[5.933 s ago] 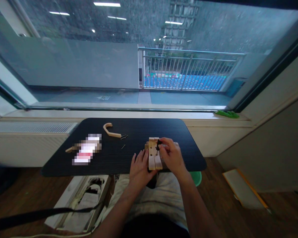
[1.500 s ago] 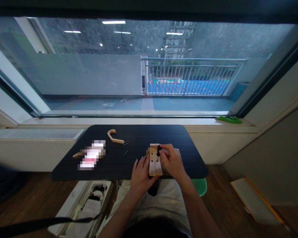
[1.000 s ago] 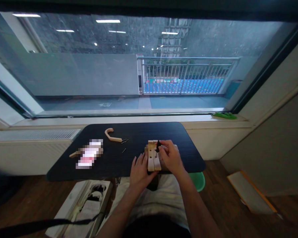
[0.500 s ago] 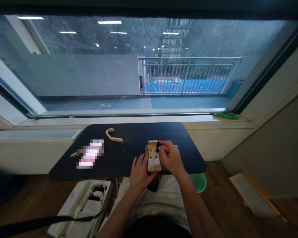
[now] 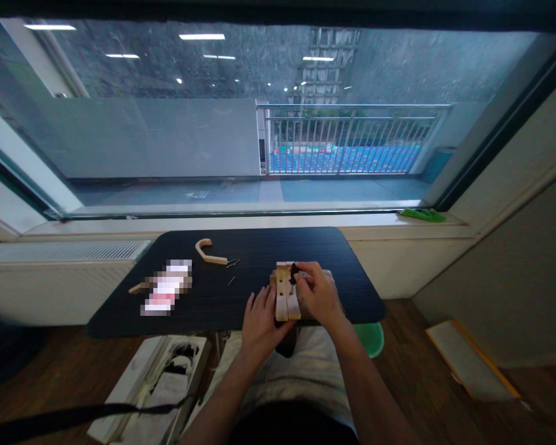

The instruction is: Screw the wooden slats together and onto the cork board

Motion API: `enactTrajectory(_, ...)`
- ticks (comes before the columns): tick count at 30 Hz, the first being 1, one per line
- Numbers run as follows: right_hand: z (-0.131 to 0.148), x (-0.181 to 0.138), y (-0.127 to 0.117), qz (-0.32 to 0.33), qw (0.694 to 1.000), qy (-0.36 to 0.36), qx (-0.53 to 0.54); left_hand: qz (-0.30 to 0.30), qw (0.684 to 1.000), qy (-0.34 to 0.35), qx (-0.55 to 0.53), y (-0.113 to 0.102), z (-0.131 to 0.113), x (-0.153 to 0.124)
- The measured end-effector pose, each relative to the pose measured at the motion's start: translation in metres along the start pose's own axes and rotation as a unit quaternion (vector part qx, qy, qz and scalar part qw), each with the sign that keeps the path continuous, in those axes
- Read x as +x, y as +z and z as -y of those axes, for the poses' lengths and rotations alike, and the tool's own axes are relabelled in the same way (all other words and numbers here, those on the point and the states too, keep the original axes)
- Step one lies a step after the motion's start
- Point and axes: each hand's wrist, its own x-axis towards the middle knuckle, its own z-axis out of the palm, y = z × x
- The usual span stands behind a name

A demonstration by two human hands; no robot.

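A light wooden assembly (image 5: 286, 295) of upright slats with small holes stands near the front edge of the black table (image 5: 259, 247). My left hand (image 5: 261, 318) lies against its left side, fingers stretched flat along the wood. Over the top right of the assembly, my right hand (image 5: 319, 295) is closed in a pinch on a small black tool (image 5: 294, 272) whose tip points down at the top of a slat.
A curved wooden piece (image 5: 208, 252) and a few small dark screws (image 5: 232, 264) lie at the table's back left. A blurred packet (image 5: 164, 292) over a wooden stick sits at the left. A box (image 5: 157, 389) stands on the floor; a green stool (image 5: 371, 339) lies under the table.
Both hands and the wooden assembly stay in the same place; only the small black tool shifts slightly in my right fingers. The camera view wobbles a little.
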Motion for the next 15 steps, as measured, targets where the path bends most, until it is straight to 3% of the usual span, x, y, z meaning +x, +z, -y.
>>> enactTrajectory(15, -0.0028, -0.0012, 0.0007, 0.006, 1.0, -0.004, 0.022, 0.004, 1.0, -0.004, -0.006, -0.0001, -0.0029, 0.0005)
